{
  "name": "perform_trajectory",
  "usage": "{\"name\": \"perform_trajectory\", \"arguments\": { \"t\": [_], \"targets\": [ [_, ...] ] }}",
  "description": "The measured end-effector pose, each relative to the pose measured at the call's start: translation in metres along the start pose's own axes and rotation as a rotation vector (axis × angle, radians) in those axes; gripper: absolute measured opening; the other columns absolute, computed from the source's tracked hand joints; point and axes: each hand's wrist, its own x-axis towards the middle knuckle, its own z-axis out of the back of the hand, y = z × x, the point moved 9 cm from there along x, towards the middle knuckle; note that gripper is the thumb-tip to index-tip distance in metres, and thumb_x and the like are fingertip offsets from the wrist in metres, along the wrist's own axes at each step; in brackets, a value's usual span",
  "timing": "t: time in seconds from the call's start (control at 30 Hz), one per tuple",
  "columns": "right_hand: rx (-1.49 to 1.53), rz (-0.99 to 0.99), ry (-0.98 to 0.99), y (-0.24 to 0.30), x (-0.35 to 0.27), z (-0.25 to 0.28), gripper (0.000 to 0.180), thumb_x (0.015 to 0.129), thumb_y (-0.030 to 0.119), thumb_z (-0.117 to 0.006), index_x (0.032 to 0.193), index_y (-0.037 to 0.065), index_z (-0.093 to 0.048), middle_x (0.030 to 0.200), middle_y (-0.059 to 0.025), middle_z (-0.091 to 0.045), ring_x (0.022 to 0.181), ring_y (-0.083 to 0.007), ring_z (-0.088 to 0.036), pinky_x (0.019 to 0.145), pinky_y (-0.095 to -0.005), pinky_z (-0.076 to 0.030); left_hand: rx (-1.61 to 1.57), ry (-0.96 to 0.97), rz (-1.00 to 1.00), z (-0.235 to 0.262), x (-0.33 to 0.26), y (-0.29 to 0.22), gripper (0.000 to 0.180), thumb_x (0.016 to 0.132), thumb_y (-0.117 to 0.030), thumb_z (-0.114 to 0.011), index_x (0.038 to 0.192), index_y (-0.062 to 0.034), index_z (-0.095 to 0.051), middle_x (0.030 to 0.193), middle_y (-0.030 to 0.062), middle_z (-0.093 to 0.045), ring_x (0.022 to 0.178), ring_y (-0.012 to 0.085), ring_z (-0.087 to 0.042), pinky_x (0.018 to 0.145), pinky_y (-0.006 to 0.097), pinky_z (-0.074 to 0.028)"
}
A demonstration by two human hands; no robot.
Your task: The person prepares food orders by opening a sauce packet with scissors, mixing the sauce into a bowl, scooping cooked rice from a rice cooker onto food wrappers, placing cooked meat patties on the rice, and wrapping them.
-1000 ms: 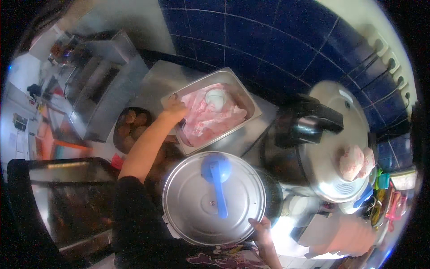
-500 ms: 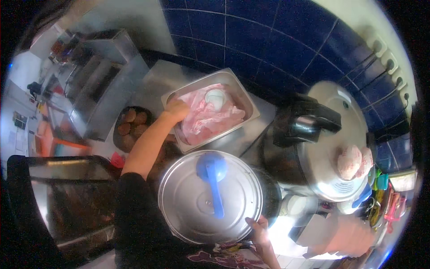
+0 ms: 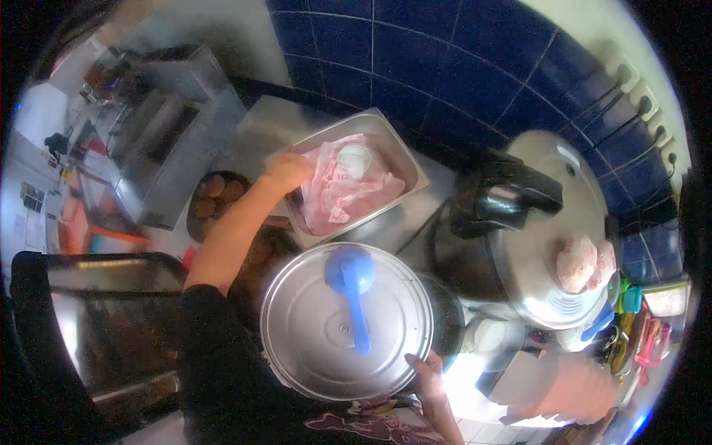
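Observation:
My left hand [image 3: 288, 173] is closed on the left edge of a crumpled pinkish sheet with red print [image 3: 348, 185], at the left rim of a rectangular steel pan [image 3: 404, 191]. On the sheet lies a round white dish or cup [image 3: 354, 162]. Below the pan, my right hand [image 3: 425, 371] grips the lower right rim of a round metal lid [image 3: 311, 356], thumb on top. A blue plastic ladle [image 3: 357, 311] rests on the lid, bowl toward the pan. What lies under the sheet is hidden.
A large pressure cooker with a black handle [image 3: 512, 196] stands at right, two wrapped bundles [image 3: 577, 265] on its lid. Left of the pan, a dark container [image 3: 215, 194] holds round brown pieces. Behind is a blue tiled wall [image 3: 415, 59]; cords hang from wall sockets [image 3: 645, 107].
My left hand has moved slightly left and up, drawing the sheet's left edge with it, and the sheet is creased differently. The right hand, lid and ladle stay nearly in place.

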Motion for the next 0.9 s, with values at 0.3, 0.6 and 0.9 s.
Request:
{"name": "perform_trajectory", "arguments": {
  "t": [0.3,0.6,0.9],
  "targets": [
    [0.062,-0.019,0.006,0.004,-0.003,-0.006,0.026,0.090,0.009,-0.064,0.114,-0.002,-0.068,0.099,-0.0094,-0.073,0.090,-0.0148,-0.066,0.085,-0.0312,-0.051,-0.196,-0.625,0.301,0.029,-0.016,0.027,0.017,0.085,-0.020,-0.062,0.086,-0.0078,-0.074,0.099,0.0119,-0.073,0.092,0.0297,-0.069,0.095,0.046,-0.047],
    [-0.077,-0.025,-0.032,-0.001,-0.004,0.007,0.024,0.090,0.009,-0.065,0.111,-0.002,-0.069,0.099,-0.0094,-0.073,0.090,-0.0149,-0.066,0.085,-0.0314,-0.050,-0.481,-0.439,0.392,0.028,-0.015,0.004,0.027,0.088,-0.028,-0.057,0.092,-0.0054,-0.071,0.088,0.0171,-0.072,0.082,0.0388,-0.070,0.078,0.048,-0.054],
    [0.069,0.024,0.016,0.003,-0.005,0.002,0.028,0.090,0.006,-0.063,0.115,-0.005,-0.065,0.102,-0.0120,-0.071,0.092,-0.0179,-0.066,0.083,-0.0324,-0.052,-0.608,-0.375,0.605,0.027,-0.004,0.010,0.038,0.087,-0.045,-0.063,0.098,-0.0098,-0.073,0.091,0.0217,-0.071,0.082,0.0440,-0.068,0.076,0.053,-0.053]
  ]
}}
